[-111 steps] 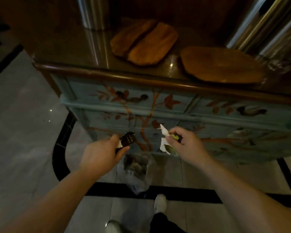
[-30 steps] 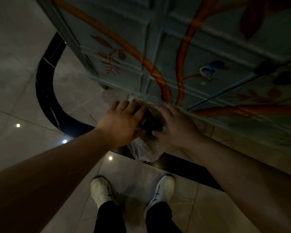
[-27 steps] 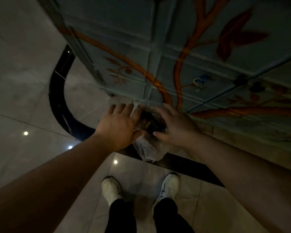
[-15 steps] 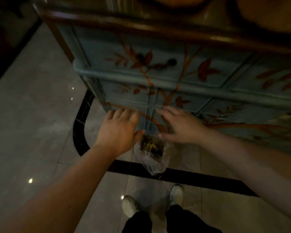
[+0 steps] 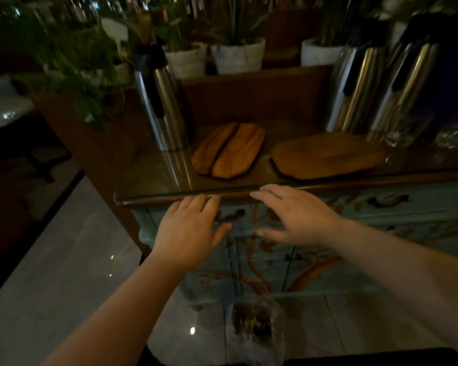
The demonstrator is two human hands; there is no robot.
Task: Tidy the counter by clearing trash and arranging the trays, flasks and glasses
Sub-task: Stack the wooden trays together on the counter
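Observation:
My left hand (image 5: pixel 188 231) and my right hand (image 5: pixel 296 216) hover open and empty in front of the counter's front edge (image 5: pixel 169 198). On the counter lie two wooden trays: a smaller two-tone one (image 5: pixel 229 150) and a larger dark one (image 5: pixel 325 155). A steel flask (image 5: pixel 161 101) stands at the left, two more flasks (image 5: pixel 354 88) (image 5: pixel 405 88) at the back right. Glasses (image 5: pixel 405 128) sit dimly at the far right. A clear trash bag (image 5: pixel 254 331) holding scraps rests on the floor below.
The painted blue cabinet front (image 5: pixel 354 233) faces me. Potted plants (image 5: pixel 238 54) line a ledge behind the counter. Pale tiled floor (image 5: pixel 64 260) with a black border spreads to the left.
Both hands dropped the trash into the bag on the floor, let go of it and rose to counter height. My view lifted from the floor to the countertop.

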